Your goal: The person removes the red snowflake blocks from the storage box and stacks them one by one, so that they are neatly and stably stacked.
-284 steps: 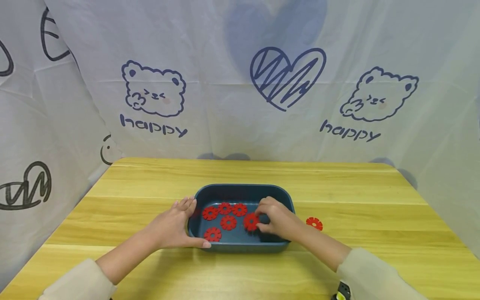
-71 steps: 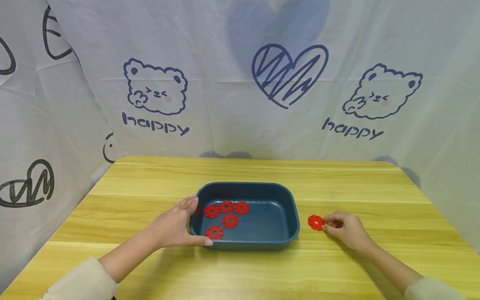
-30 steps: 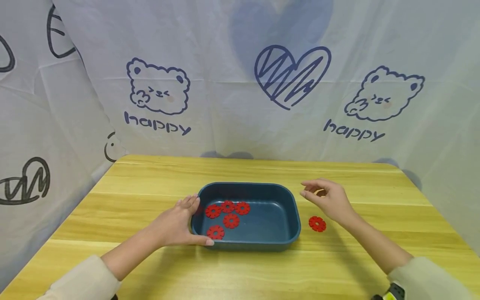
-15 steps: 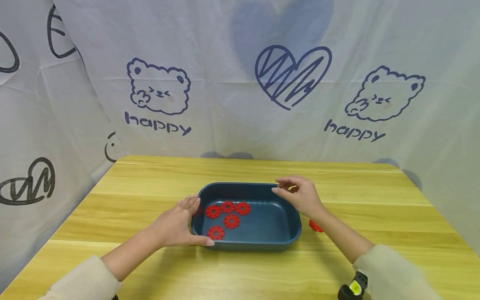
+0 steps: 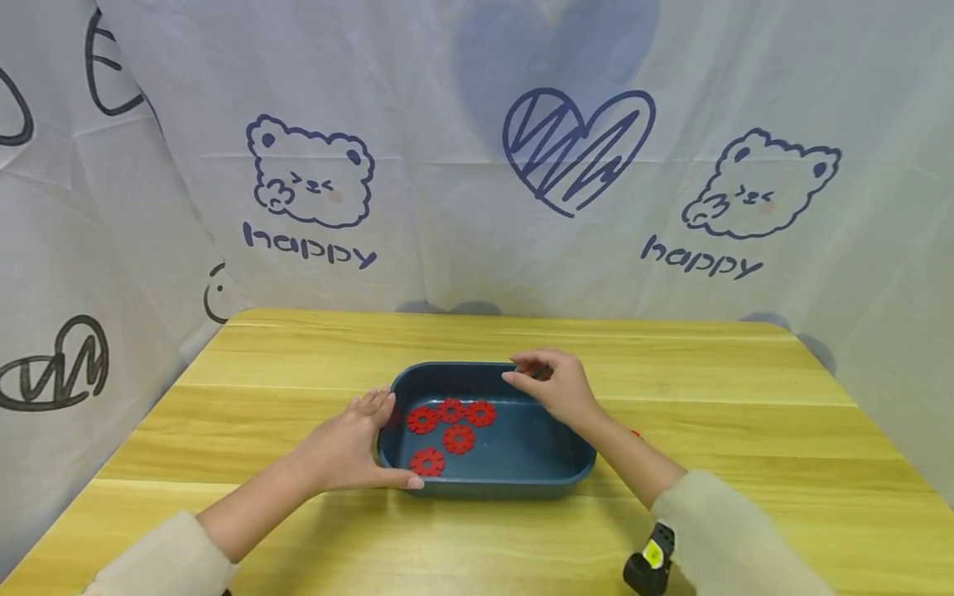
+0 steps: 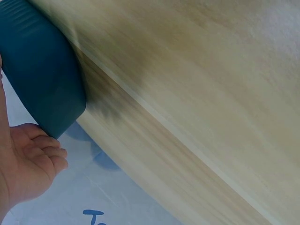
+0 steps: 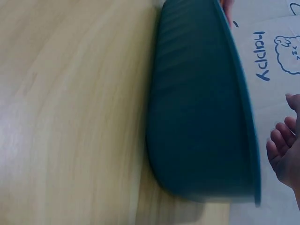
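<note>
Blue tray (image 5: pixel 492 482) upright on the wooden table (image 5: pixel 760 430). Five red discs (image 5: pixel 450 439) counted flat on the tray floor, all toward its left: three in a row at the back, touching or nearly so, one just in front of them, one close to the front left corner. Visible floor at the right is bare. Outside, right of the tray, a sliver of another red disc (image 5: pixel 635 434) shows past the right forearm (image 5: pixel 633 468); whether it is single or stacked cannot be told. Left hand (image 5: pixel 346 447) grips the tray's left end, thumb along the front rim, fingers bent against the end wall. Right hand (image 5: pixel 562 393) is over the back right of the tray, fingers bent, thumb tip apart from the fingertips; no disc seen between them in the head or right wrist view. Judgement on progress: probably discs being taken out to the right, the bare right half fitting that; at least one is out, five remain to be moved.
</note>
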`<state>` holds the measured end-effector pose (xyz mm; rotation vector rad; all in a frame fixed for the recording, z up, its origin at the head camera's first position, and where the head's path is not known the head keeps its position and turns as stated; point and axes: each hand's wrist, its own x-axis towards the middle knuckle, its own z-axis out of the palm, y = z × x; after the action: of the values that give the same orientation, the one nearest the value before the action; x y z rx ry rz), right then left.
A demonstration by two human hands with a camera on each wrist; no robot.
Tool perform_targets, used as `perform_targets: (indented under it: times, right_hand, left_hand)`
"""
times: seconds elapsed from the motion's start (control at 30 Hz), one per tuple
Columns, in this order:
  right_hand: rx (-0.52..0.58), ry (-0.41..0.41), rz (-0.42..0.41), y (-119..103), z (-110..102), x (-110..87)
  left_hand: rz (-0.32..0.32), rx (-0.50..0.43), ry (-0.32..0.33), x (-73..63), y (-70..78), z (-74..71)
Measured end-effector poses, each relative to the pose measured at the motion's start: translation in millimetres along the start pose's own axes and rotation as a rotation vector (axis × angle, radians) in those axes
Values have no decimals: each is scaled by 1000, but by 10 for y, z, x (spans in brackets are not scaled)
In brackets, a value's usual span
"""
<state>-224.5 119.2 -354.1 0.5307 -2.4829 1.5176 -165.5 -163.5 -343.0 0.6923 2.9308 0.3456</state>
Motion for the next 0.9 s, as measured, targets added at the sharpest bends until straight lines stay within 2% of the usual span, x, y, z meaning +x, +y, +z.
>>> perform_targets:
  times: [0.3,0.5,0.9]
  right_hand:
    - [-52,-81,59,92,179,32]
    - [-134,-178,67,169,255,54]
    - [-263,-302,136,267,370,100]
  left_hand:
    - [-10,-4,6,0,0,11]
    - [-7,0,12,1,-1,15]
    - [-2,-2,19,1,-1,16]
